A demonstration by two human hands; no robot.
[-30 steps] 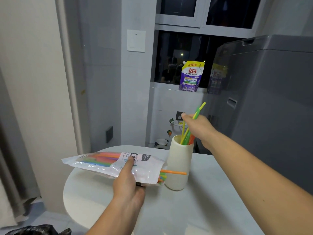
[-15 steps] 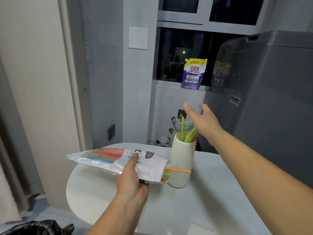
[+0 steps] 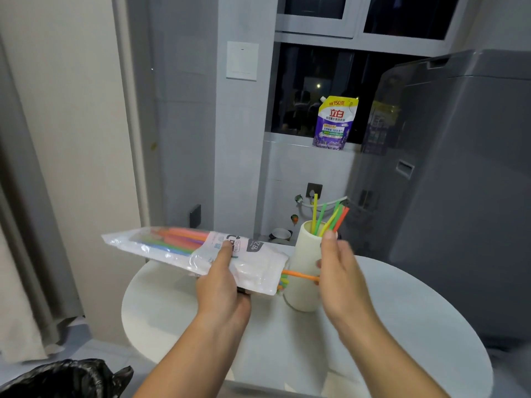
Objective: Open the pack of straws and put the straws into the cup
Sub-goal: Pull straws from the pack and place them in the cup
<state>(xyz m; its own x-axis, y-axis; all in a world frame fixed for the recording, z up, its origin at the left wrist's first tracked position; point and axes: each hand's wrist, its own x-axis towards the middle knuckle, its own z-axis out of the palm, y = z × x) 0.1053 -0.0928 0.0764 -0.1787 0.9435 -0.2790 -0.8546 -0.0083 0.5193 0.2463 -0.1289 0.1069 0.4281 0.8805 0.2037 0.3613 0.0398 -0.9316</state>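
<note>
Right hand [image 3: 340, 271] spread open, blurred, at orange straw [image 3: 298, 274] poking from pack [image 3: 198, 252]; left hand [image 3: 222, 285] grips pack over desk [image 3: 402, 326], beside cup [image 3: 304, 271].

We see a round white worktop [image 3: 402, 326] with a smooth, faintly glossy top. One thing stands directly on it: a tall cream cup [image 3: 301, 294], upright, set toward the far edge and a little left of the middle. Coloured straws [image 3: 330, 218] in yellow, green and orange lean out of its mouth toward the right. The near and right parts of the worktop carry nothing that we can make out.
</note>
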